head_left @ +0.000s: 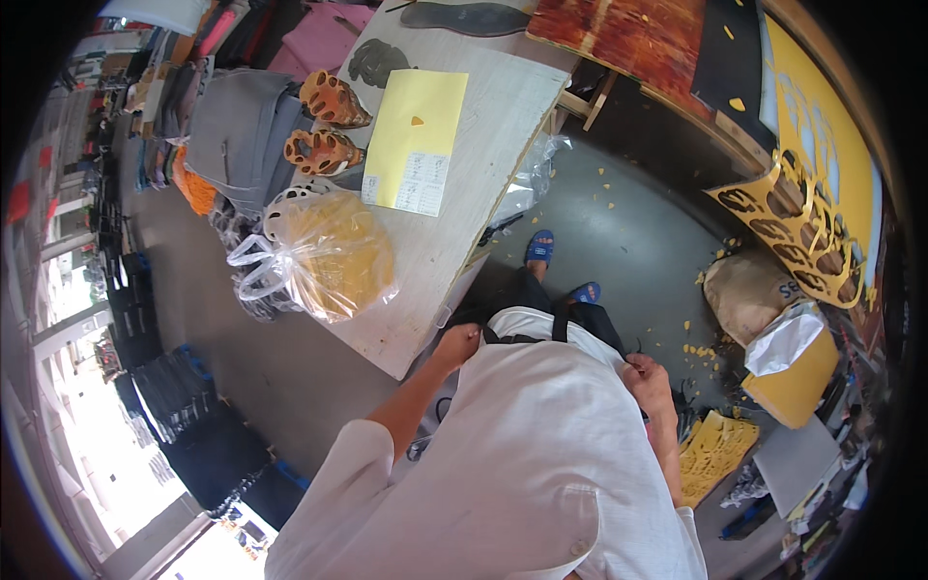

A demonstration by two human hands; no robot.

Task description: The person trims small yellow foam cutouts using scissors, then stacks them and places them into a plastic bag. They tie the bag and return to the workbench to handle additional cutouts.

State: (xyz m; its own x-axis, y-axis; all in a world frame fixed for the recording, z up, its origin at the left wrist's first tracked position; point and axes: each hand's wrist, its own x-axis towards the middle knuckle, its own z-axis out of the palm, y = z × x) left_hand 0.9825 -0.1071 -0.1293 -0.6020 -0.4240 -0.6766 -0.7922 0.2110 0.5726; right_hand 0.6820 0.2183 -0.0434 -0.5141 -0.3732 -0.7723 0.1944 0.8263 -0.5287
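My left hand [462, 343] is curled closed at the left side of my waist. It sits close to a black strap [512, 337] that crosses my white shirt, and what its fingers hold, if anything, is hidden. On the other side, my right hand [648, 375] is closed beside my right hip, with a small dark end showing above its fingers; I cannot make out what it is. A pale worktable [425, 280] stands ahead and to the left. On it are a knotted clear plastic bag [348, 256] of yellow pieces, a yellow sheet [420, 126] with printed labels, and brown cut-out shoe uppers [329, 153].
Yellow cut-out sheet material [802, 227] hangs off a bench at the right. Below it stand a brown paper sack [749, 295] and a yellow sheet stack [797, 382]. Yellow scraps [710, 353] litter the grey floor. Grey folded material [237, 135] lies beyond the table's left edge.
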